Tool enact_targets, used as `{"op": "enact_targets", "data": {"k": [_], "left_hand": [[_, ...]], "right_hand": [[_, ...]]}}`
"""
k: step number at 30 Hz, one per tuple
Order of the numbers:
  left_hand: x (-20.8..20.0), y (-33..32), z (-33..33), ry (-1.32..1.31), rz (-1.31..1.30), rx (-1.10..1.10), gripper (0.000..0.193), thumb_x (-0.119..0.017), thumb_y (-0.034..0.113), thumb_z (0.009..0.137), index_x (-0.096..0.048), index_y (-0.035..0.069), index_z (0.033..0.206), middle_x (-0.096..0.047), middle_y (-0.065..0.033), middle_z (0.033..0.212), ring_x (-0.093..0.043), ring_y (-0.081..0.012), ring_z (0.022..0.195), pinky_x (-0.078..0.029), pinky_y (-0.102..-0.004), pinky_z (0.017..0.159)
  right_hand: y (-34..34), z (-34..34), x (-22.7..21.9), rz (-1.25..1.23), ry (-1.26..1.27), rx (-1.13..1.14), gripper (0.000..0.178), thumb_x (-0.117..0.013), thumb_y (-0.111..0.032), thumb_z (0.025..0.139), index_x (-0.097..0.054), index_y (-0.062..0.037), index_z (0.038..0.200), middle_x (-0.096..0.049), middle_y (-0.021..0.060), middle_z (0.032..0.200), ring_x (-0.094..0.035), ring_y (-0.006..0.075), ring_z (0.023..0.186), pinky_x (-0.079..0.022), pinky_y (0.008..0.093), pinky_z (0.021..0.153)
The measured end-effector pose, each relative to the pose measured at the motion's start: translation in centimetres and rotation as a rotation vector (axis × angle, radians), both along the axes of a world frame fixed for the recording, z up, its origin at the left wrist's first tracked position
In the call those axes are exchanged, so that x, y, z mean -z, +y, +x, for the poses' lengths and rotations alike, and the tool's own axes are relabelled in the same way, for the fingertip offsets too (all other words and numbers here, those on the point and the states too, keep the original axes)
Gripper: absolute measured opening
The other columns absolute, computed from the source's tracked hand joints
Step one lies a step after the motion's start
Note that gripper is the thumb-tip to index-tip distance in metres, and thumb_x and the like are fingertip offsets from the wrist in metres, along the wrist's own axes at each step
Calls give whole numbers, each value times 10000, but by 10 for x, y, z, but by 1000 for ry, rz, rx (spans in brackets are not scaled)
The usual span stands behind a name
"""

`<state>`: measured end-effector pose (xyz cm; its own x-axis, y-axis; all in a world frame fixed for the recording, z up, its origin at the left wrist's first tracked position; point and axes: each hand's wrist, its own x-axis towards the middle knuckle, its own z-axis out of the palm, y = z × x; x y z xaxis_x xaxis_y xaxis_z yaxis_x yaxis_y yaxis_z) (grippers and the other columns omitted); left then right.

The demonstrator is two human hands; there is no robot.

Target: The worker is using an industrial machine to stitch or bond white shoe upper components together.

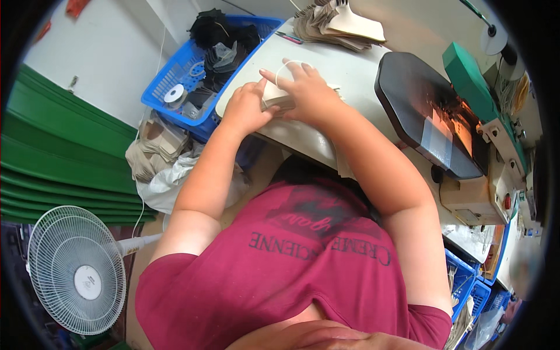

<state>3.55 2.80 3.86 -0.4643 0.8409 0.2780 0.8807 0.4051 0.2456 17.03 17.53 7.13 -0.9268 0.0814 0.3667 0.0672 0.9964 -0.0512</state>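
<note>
At the near-left corner of the white table, a small stack of cream fabric pieces (272,95) lies between my hands. My left hand (247,107) is closed on the stack's left side, its thumb along the near edge. My right hand (310,93) is at the stack's right side, with its fingers spread inside a thin white band (279,71) that loops around them. The band's lower part runs toward the stack and is partly hidden by the fingers.
Left of the white table (357,76) stands a blue basket (153,93) with black pieces and a white spool. Beige fabric pieces (337,26) are piled at the back. A sewing machine (484,131) with a dark plate (408,99) is right. A fan (76,271) stands lower left.
</note>
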Motion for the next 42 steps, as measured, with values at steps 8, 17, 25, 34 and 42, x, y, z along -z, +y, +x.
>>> {"op": "enact_targets", "data": {"k": [8,17,25,34,42], "left_hand": [[-6,-21,-49,-1106,375,0,415,-626,276,965,-671,-26,1245,-697,-143,1225,-655,-211,1110,-487,-325,990],[-11,1,-87,-984,41,96,275,-644,80,941,-703,4,1198,-724,-92,1147,-667,-145,1030,-519,-298,937],[27,2,-109,-1181,46,148,282,-677,134,951,-699,21,1208,-720,-76,1131,-663,-130,1012,-528,-285,905],[51,9,-94,-1473,320,257,154,-610,173,1003,-660,41,1063,-685,-17,988,-638,-112,902,-528,-280,837],[53,-7,-108,-1473,384,296,143,-620,199,976,-640,64,932,-624,17,870,-569,-82,783,-480,-254,706]], "right_hand": [[-2,-30,1,-141,-419,81,1005,-845,-403,735,-301,-295,1573,-696,150,1015,-670,340,979,-524,431,854],[-2,-29,0,-125,-404,107,958,-829,-406,753,-322,-314,1561,-696,139,971,-677,325,941,-529,434,826],[-5,-31,3,-124,-415,113,966,-828,-413,757,-309,-324,1567,-691,134,975,-675,318,950,-528,428,834],[-3,-31,3,-120,-406,139,956,-834,-415,751,-329,-322,1558,-686,136,996,-675,314,956,-532,424,837],[-5,-32,2,-121,-395,125,949,-834,-415,749,-336,-327,1553,-685,139,992,-676,316,953,-534,425,834]]}}
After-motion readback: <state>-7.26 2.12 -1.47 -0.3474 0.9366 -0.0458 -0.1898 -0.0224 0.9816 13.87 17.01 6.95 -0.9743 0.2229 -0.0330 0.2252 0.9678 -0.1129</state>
